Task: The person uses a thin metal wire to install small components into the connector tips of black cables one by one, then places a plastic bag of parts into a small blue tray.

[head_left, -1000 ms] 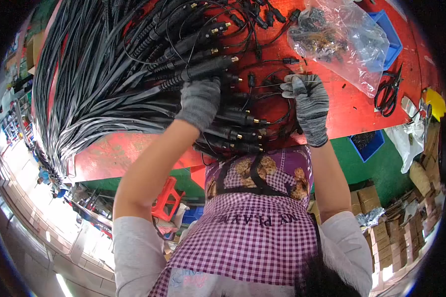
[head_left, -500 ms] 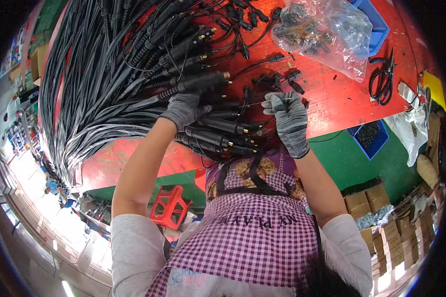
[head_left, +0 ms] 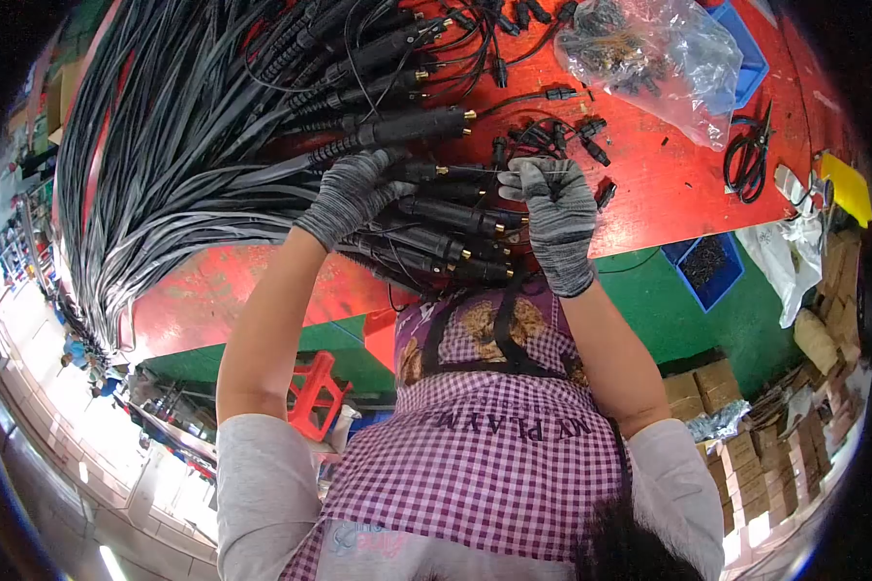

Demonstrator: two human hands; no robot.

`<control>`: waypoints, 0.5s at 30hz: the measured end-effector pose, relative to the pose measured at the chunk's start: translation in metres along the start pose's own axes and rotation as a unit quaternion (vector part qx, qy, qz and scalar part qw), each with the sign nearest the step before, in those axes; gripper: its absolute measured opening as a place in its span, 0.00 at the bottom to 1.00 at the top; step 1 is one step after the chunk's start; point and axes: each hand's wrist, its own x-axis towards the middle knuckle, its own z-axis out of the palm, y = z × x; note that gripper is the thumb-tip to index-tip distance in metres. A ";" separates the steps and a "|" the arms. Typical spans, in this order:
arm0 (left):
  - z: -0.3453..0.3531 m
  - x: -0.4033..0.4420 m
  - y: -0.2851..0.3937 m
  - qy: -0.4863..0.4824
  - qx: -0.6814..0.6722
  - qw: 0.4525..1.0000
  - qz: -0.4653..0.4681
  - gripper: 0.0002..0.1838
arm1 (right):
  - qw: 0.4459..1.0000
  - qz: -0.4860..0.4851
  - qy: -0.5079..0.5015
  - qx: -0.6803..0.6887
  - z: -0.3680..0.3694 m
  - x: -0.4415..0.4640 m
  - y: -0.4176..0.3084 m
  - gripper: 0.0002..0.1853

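Head view: left hand [head_left: 349, 199], gloved, curled about a black connector [head_left: 419, 171]; right hand [head_left: 556, 219], gloved, pinching a thin rod [head_left: 477, 172]; red bench [head_left: 654, 201] beneath; scissors [head_left: 746, 167] at right.

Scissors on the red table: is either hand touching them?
No, the scissors lie apart from the left hand and the right hand.

I see the red tabletop [head_left: 669, 184] brightly lit, the clear plastic bag [head_left: 693, 87] glinting. Glare washes out the lower left; fisheye distortion curves the edges.
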 end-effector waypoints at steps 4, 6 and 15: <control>0.002 0.001 -0.003 0.013 -0.021 0.999 0.029 0.24 | 1.000 0.015 0.001 -0.016 0.006 -0.002 0.001 0.04; 0.003 0.002 -0.007 0.009 -0.041 0.999 0.031 0.24 | 1.000 0.006 0.003 -0.013 0.005 -0.001 0.003 0.04; 0.005 0.005 -0.009 0.013 -0.046 0.998 0.039 0.24 | 1.000 0.000 0.009 -0.018 0.007 -0.001 0.003 0.05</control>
